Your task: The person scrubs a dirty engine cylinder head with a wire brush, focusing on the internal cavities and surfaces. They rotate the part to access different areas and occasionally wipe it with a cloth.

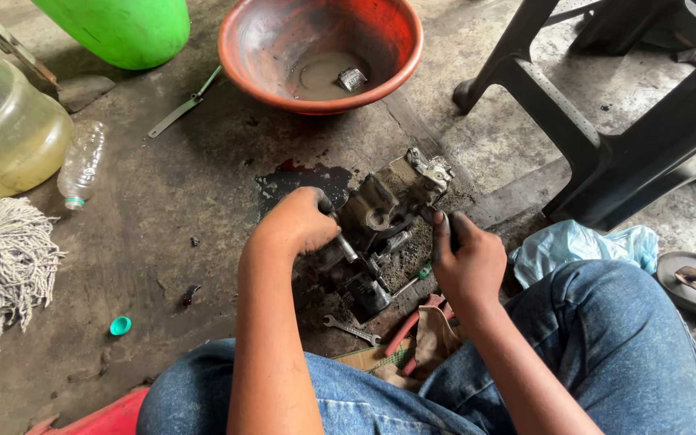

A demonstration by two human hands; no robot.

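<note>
Oil-stained concrete floor (pixel 163 217), person seated low, knees apart in jeans. Between the knees sits a greasy engine part (pixel 380 234), blackened, just beside a dark oil patch (pixel 300 179). Left hand (pixel 300 221) has its fingers closed around a metal tool shaft (pixel 346 248) pressed into the part. Right hand (pixel 467 262) steadies the part's near edge, fingers curled on it, forefinger extended along the casting. Judgement: with this much grease, the tool wants a firm square seat and steady pressure, the right hand bracing against rotation. Nearby: open-ended spanner (pixel 352 329) on the floor, red-handled pliers (pixel 412 330), red basin (pixel 321 50) with murky liquid, plastic bottle (pixel 80 165), mop head (pixel 2 266).
</note>
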